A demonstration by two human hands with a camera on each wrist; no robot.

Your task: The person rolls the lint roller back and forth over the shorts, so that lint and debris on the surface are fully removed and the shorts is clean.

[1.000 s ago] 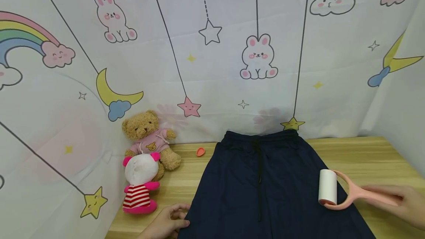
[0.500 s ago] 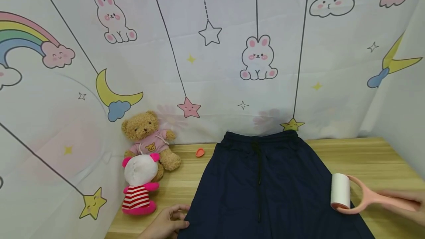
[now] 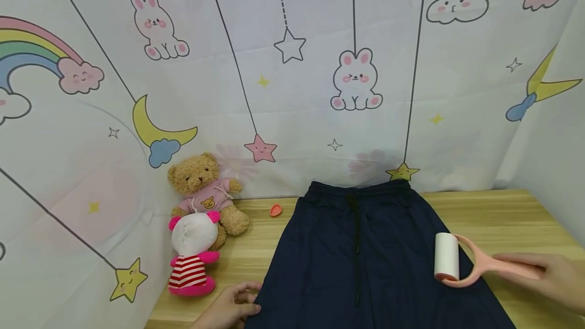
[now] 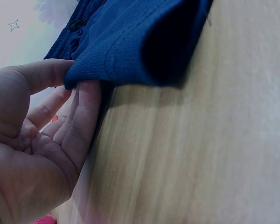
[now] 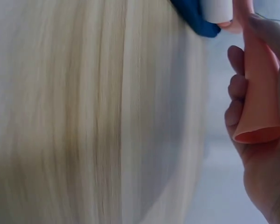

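Dark navy shorts [image 3: 329, 248] with a drawstring lie on the wooden table, waistband toward the back; their lower end runs out of the head view. At their left edge, my left hand [image 3: 230, 306] pinches the cloth near a leg opening, thumb above and fingers underneath in the left wrist view [image 4: 42, 126]. My right hand [image 3: 548, 278] grips the peach handle of a lint roller [image 3: 447, 257]. Its white roll is over the right side of the shorts. In the right wrist view the fingers curl round the handle [image 5: 261, 93].
Left of the shorts, a brown teddy bear [image 3: 207, 192] in a pink top sits against the wall cloth, behind a white and pink plush toy [image 3: 193, 253]. A small orange oval piece [image 3: 275, 210] lies near the table's [image 3: 502, 212] back edge.
The lint roller went right toward the edge of the shorts, then came back left with my right hand. My left hand and the shorts stay in place.
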